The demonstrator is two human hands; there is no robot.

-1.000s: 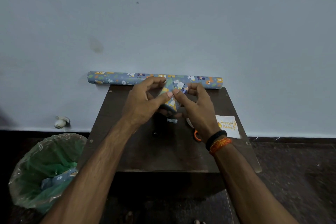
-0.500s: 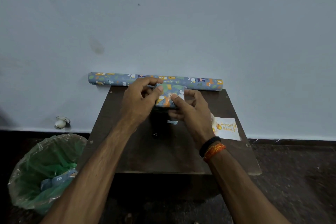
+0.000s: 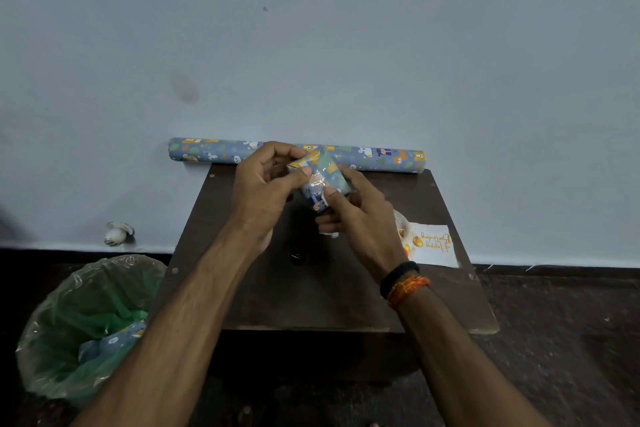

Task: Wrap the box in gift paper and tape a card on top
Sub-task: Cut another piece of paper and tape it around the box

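Note:
A small box wrapped in blue animal-print gift paper (image 3: 323, 180) is held tilted above the dark table (image 3: 311, 291). My left hand (image 3: 266, 184) pinches its upper left end, thumb on the near face. My right hand (image 3: 356, 215) grips its lower right end, thumb pressing the shiny taped paper. A white birthday card (image 3: 433, 244) with orange print lies on the table to the right. The roll of matching gift paper (image 3: 214, 152) lies along the wall at the table's far edge.
A bin lined with a green bag (image 3: 86, 322) stands on the floor at the left, with paper scraps inside. A tape roll (image 3: 401, 229) peeks out behind my right hand beside the card. A small white object (image 3: 117, 234) lies by the wall at the left.
The wrapped box has been turned in my hands from lying level to tilted, one end now pointing up toward the roll. Both hands shifted their hold on it.

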